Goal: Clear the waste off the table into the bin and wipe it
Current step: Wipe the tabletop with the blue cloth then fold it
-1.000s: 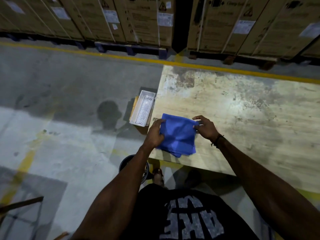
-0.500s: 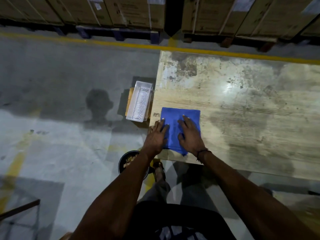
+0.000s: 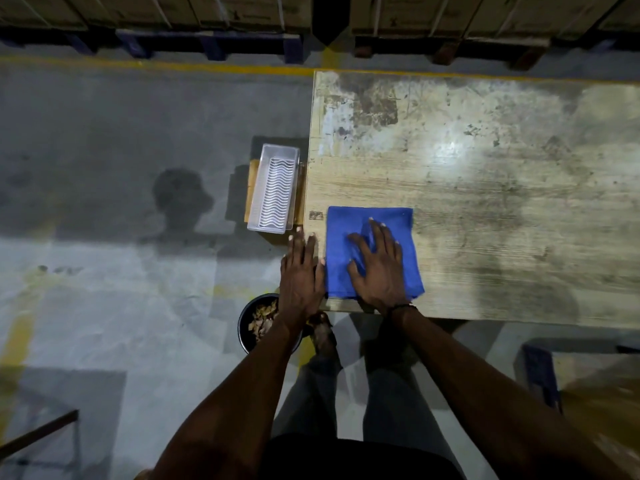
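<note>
I have one view only, from the camera on the person's head, looking steeply down and forward. It sits close above the near left corner of the worn pale wooden table [image 3: 485,174], with grey concrete floor [image 3: 121,133] filling the left half and cardboard boxes [image 3: 450,12] along the top edge.

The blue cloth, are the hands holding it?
No. The right hand presses flat on the blue cloth; the left hand rests beside it.

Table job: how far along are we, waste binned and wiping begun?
Scraps lie in the bin and no waste shows on the table. The right hand presses the blue cloth flat at the near corner; the left hand rests beside it. Stained tabletop beyond remains to wipe.
</note>
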